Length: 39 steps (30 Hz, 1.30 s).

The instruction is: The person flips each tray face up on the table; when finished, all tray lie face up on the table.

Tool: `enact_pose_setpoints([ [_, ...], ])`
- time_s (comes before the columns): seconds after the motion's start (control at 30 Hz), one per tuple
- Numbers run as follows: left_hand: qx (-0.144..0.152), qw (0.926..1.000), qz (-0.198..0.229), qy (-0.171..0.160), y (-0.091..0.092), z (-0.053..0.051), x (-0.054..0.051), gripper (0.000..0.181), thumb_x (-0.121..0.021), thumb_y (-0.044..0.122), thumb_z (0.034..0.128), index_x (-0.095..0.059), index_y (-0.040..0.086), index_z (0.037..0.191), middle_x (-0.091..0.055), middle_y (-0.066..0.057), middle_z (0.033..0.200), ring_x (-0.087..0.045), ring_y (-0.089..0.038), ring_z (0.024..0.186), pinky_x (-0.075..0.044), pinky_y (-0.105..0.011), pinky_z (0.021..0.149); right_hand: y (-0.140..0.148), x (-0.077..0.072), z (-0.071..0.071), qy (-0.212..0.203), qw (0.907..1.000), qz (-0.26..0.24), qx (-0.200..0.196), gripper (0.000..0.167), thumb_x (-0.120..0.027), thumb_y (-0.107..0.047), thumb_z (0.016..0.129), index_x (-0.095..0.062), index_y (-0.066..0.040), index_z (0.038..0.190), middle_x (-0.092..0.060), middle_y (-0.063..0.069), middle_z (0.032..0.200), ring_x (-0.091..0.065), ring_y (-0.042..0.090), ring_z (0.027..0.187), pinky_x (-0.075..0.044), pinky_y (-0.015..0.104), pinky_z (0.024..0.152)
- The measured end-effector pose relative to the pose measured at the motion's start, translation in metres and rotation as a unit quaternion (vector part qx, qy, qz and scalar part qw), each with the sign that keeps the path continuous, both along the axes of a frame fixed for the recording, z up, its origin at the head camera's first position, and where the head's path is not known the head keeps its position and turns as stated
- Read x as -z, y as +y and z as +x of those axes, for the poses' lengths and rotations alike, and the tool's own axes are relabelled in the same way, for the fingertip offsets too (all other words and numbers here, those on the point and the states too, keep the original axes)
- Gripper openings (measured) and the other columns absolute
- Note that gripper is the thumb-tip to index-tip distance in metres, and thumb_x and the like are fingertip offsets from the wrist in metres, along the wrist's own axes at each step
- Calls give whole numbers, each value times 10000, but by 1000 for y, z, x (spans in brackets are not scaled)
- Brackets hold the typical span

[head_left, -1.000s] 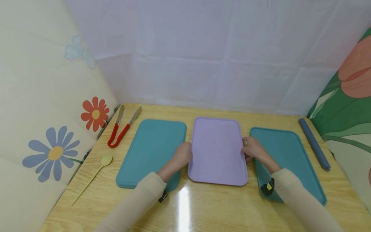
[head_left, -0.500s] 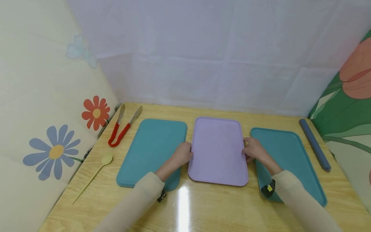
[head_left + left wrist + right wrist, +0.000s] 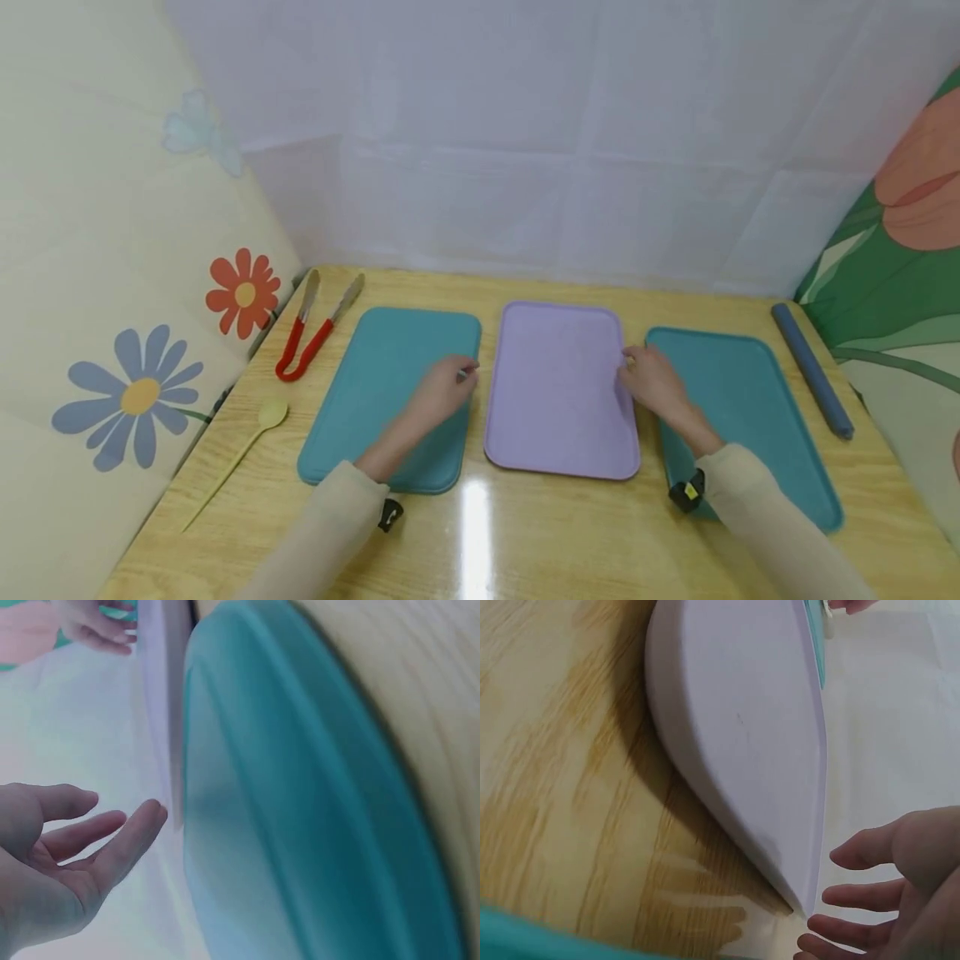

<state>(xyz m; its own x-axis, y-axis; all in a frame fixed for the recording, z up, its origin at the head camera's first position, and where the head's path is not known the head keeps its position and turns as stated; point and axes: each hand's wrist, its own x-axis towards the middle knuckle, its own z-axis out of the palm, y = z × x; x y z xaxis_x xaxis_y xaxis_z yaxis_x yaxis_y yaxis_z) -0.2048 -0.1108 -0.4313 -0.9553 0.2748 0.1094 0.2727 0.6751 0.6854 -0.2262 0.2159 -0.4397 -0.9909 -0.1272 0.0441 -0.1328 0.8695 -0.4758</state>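
Note:
A lavender tray lies flat on the wooden table between two teal trays. My left hand hovers over the right side of the left teal tray, apart from the lavender one; in the left wrist view its fingers are loosely bent with nothing in them. At the lavender tray's right edge is my right hand, fingers relaxed and spread in the right wrist view. It holds nothing; whether a fingertip touches the rim I cannot tell. Beneath the right forearm lies the right teal tray, partly covered.
Red-handled tongs lie spread at the back left, with a yellowish long-handled spoon in front of them. A dark blue rod-like roll lies along the right side. Cloth hangs behind and at both sides of the table.
Both hands have let go of the lavender tray's edges. The left hand has moved left and up over the teal tray, while the right has lifted slightly. The trays stay put.

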Motion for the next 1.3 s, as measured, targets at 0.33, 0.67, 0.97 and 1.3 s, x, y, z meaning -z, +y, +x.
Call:
enact_pose_setpoints([
  [0.33, -638, 9966, -511, 49, -71, -1, -9, 373, -572, 65, 950, -532, -146, 1254, -502, -340, 1274, -474, -471, 1197, -423, -564, 962, -36, -5, 3, 269, 9985, -443, -154, 402, -574, -113, 869, -595, 105, 1205, -570, 315, 1198, -522, 477, 1115, -433, 561, 934],
  [0.67, -717, 9859, -1513, -61, -115, -4, -4, 493, -646, 117, 915, -480, -192, 1262, -439, -406, 1309, -409, -527, 1234, -350, -596, 1025, -82, -2, 4, 391, 9877, -1245, -861, 460, -559, -89, 852, -539, 144, 1248, -552, 320, 1248, -485, 456, 1206, -366, 495, 1059],
  [0.97, -947, 9744, -1724, -1086, -128, -5, -4, 656, -691, 151, 885, -370, -222, 1318, -299, -452, 1374, -342, -555, 1265, -316, -610, 1045, -129, -7, 4, -231, 9847, -1398, -1014, 536, -584, -107, 893, -444, 99, 1368, -418, 305, 1410, -336, 447, 1341, -230, 512, 1137],
  [1.3, -705, 9758, -1618, -1294, -137, -12, -6, 852, -740, 187, 853, -225, -264, 1360, -268, -456, 1396, -303, -554, 1295, -282, -600, 1072, -170, -12, 9, -350, 9763, -1473, -1548, 585, -602, -115, 913, -378, 111, 1403, -412, 294, 1421, -360, 429, 1337, -268, 484, 1130],
])
